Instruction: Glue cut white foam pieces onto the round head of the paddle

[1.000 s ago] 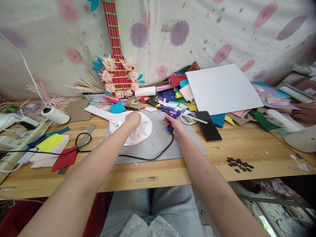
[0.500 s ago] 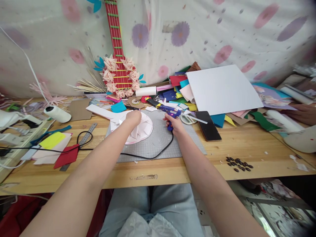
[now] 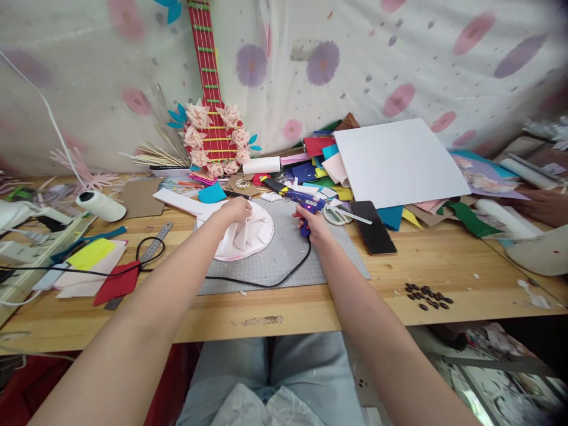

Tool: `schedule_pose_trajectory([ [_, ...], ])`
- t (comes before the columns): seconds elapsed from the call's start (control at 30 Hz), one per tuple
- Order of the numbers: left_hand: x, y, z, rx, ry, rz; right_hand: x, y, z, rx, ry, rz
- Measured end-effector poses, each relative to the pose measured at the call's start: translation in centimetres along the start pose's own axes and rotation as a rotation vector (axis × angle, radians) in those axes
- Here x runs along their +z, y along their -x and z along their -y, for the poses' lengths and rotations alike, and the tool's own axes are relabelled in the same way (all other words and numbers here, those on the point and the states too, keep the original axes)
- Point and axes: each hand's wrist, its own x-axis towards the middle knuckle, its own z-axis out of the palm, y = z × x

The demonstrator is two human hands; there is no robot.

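My right hand is wrapped round the handle of a blue hot glue gun, whose nozzle points up and left. A whitish glue stick sticks out of its back, and a black cord trails from the handle. My left hand is bent closed over a pale paper guitar shape. Folded pale pink paper stands up on the guitar's round body. My left fingertips are partly hidden, and I cannot tell what they pinch. The guitar shape lies on a grey cutting mat.
A red guitar with pink paper roses leans against the back curtain. Scissors and a phone lie right of the glue gun, with a white board behind. Black oval pieces sit near the front edge. Another person's hand is far right.
My left hand has shifted slightly left and down over the paper guitar shape. My right hand and the glue gun have stayed nearly in place.
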Motion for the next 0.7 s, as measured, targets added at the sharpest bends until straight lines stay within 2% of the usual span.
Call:
schedule_pose_trajectory([
  [0.13, -0.7, -0.1, 0.7, -0.003, 0.082, -0.107, 0.0, 0.0, 0.0, 0.002, 0.004, 0.004],
  [0.27, -0.7, 0.2, 0.6, 0.033, 0.107, -0.136, 0.0, -0.1, 0.0, -0.003, -0.005, 0.007],
  [0.43, 0.1, 0.4, 0.4, 0.142, 0.093, -0.042, 0.0, -0.1, 0.0, 0.002, 0.006, -0.002],
  [0.7, 0.5, 0.6, 0.4, 0.177, -0.012, 0.025, 0.0, 0.0, 0.0, 0.002, 0.006, -0.016],
])
